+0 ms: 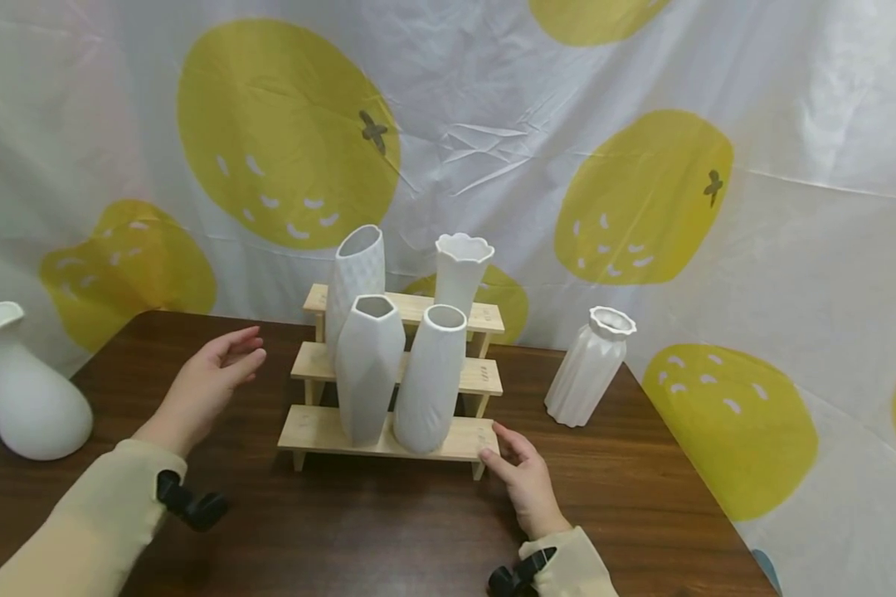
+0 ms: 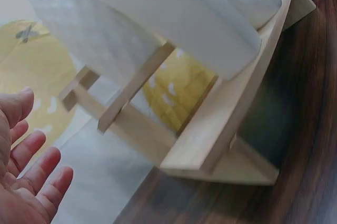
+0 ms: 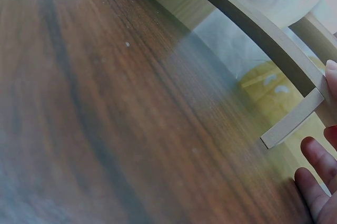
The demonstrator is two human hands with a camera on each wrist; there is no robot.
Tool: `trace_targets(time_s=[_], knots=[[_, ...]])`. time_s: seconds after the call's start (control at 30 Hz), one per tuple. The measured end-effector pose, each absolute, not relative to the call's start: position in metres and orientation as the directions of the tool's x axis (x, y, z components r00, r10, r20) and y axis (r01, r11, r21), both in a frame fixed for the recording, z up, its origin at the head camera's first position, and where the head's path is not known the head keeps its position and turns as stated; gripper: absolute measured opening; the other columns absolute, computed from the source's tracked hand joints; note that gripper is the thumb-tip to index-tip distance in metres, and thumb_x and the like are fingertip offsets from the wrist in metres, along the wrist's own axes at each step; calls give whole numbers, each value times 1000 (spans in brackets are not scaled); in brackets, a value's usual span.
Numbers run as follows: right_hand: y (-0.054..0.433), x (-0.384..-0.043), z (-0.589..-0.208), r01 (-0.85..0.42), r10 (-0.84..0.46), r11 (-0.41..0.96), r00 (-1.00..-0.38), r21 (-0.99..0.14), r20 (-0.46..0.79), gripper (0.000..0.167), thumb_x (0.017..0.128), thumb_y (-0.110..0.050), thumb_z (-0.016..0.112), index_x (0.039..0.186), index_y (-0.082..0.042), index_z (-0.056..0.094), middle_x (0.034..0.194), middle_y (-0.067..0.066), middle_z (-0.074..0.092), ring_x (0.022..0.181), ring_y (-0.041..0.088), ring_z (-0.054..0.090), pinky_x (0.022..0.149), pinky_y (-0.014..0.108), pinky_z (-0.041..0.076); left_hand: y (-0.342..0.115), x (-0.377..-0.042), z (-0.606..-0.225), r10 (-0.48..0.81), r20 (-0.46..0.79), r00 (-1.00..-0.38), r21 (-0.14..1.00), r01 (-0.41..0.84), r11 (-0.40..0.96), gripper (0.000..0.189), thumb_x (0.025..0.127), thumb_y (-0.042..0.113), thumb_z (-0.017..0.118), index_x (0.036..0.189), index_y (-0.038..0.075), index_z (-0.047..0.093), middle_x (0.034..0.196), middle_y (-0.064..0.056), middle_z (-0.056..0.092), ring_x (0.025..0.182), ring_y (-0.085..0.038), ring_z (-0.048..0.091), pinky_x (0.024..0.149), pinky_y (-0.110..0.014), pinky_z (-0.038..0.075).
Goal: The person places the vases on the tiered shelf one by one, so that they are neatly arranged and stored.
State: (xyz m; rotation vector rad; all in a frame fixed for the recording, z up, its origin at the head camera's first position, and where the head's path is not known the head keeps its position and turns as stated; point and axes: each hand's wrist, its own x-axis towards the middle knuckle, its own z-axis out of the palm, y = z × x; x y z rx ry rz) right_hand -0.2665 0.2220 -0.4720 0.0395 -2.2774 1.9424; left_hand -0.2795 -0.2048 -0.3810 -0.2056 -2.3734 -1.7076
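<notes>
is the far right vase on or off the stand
Off: the far right vase stands on the table, with a gap between it and the stand.

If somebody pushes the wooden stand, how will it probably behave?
The wooden stand would probably stay stiff, since its planks look straight. It should slide rather than roll, having straight-edged legs. The tall, narrow vases standing on it might wobble or tip if jolted.
</notes>
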Motion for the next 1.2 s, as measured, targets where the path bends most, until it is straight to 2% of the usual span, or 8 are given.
trace_targets(time_s=[0.2, 0.37, 0.43, 0.57, 0.67, 0.8, 0.93, 1.2], knots=[[221, -266, -471, -114, 73, 157, -989, -981, 126, 53, 87, -13, 72, 135, -1, 54, 139, 16, 49, 121, 25, 49, 89, 20, 41, -231, -264, -389, -88, 301, -950, 899, 252, 358, 63, 99, 35, 53, 147, -1, 33, 135, -19, 47, 94, 8, 51, 77, -11, 45], [221, -266, -471, -113, 72, 160, -989, -981, 126, 53, 87, -13, 72, 135, -1, 54, 139, 16, 48, 123, 26, 47, 91, 21, 40, -252, -251, -398, -180, 352, -918, 893, 272, 359, 58, 98, 29, 56, 144, -3, 38, 114, 16, 51, 94, 11, 51, 74, -7, 44], [222, -266, -470, -114, 73, 160, -989, -980, 127, 53, 87, -13, 73, 135, -1, 54, 140, 16, 48, 123, 26, 47, 91, 21, 40, -260, -246, -401, -215, 369, -904, 903, 294, 315, 52, 98, 22, 57, 143, 0, 42, 108, 23, 51, 94, 11, 52, 74, -6, 44], [222, -265, -470, -116, 74, 161, -989, -980, 129, 53, 87, -13, 73, 135, -1, 54, 139, 17, 48, 121, 26, 48, 89, 20, 41, -272, -237, -405, -279, 403, -872, 907, 340, 247, 42, 97, 12, 58, 138, 7, 51, 104, 25, 55, 92, 11, 54, 73, -5, 44], [222, -266, -471, -114, 74, 164, -989, -980, 128, 53, 87, -14, 73, 135, -1, 54, 138, 16, 49, 119, 25, 49, 88, 20, 42, -278, -229, -404, -376, 393, -839, 906, 283, 314, 42, 97, 15, 58, 137, 7, 51, 102, 26, 53, 88, 12, 53, 72, -4, 42], [222, -266, -471, -117, 70, 166, -989, -979, 130, 53, 87, -14, 72, 135, 0, 53, 138, 17, 48, 120, 26, 49, 88, 20, 42, -284, -222, -400, -586, 319, -745, 928, 121, 351, 43, 96, 22, 60, 136, 8, 54, 97, 28, 51, 81, 9, 49, 67, -3, 38], [222, -265, -471, -120, 71, 158, -989, -980, 133, 53, 87, -13, 72, 135, 0, 53, 139, 18, 48, 121, 27, 49, 88, 19, 42, -293, -219, -403, -749, 290, -596, 952, 104, 287, 32, 92, 22, 63, 125, 19, 62, 93, 27, 53, 76, 11, 49, 62, -4, 36], [222, -266, -471, -115, 77, 162, -989, -980, 129, 53, 87, -13, 73, 135, -1, 54, 139, 17, 49, 122, 27, 48, 90, 19, 41, -299, -217, -410, -891, 129, -436, 988, 136, 77, 29, 94, 24, 56, 121, 33, 52, 100, 21, 43, 87, 10, 42, 81, -11, 30]])
